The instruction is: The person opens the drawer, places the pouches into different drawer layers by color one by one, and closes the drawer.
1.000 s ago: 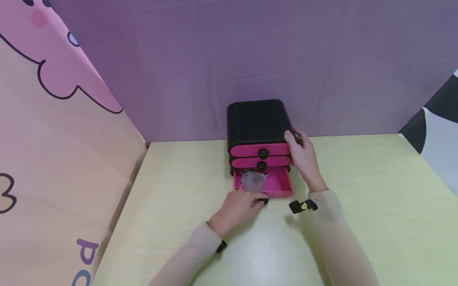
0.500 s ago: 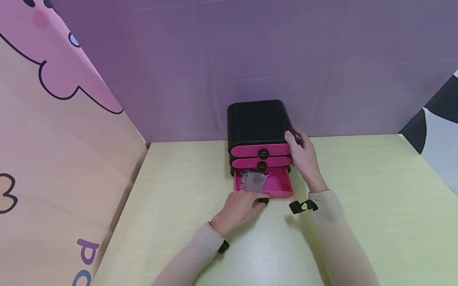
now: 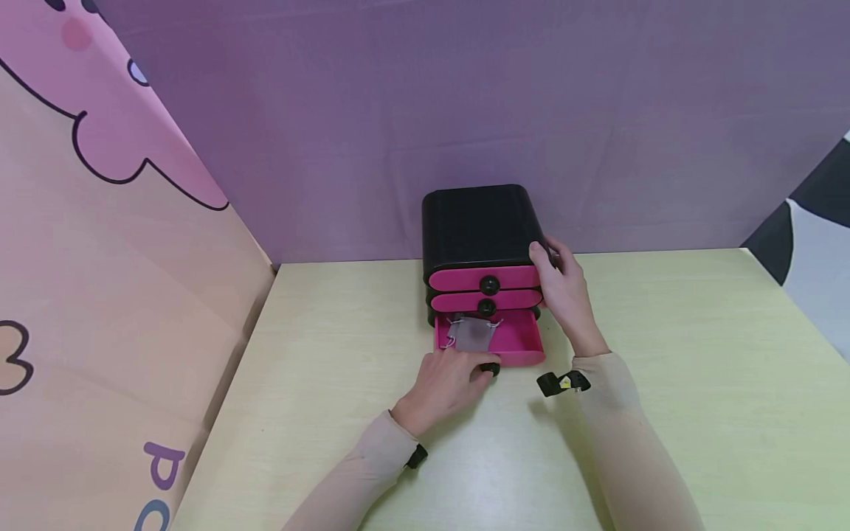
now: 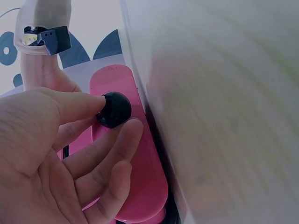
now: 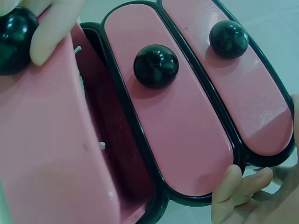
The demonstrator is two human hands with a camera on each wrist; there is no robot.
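Observation:
A small black drawer cabinet point(image 3: 481, 228) with three pink drawers stands at the back of the table. Its bottom drawer point(image 3: 521, 341) is pulled out, and a grey drawstring pouch point(image 3: 473, 334) lies in its left part. My left hand point(image 3: 443, 389) pinches that drawer's round black knob point(image 4: 116, 109) between thumb and fingers. At the cabinet's right side, my right hand point(image 3: 567, 304) holds the body, thumb over the upper front edge. The middle drawer point(image 5: 170, 126) and top drawer point(image 5: 233, 79) are pushed in, each with a black knob.
The pale wooden table point(image 3: 332, 332) extends to both sides and in front of the cabinet. A purple cloth wall point(image 3: 465, 110) rises close behind it. On the left is a printed panel point(image 3: 119, 295), and a black-and-white one point(image 3: 820, 243) stands at the far right.

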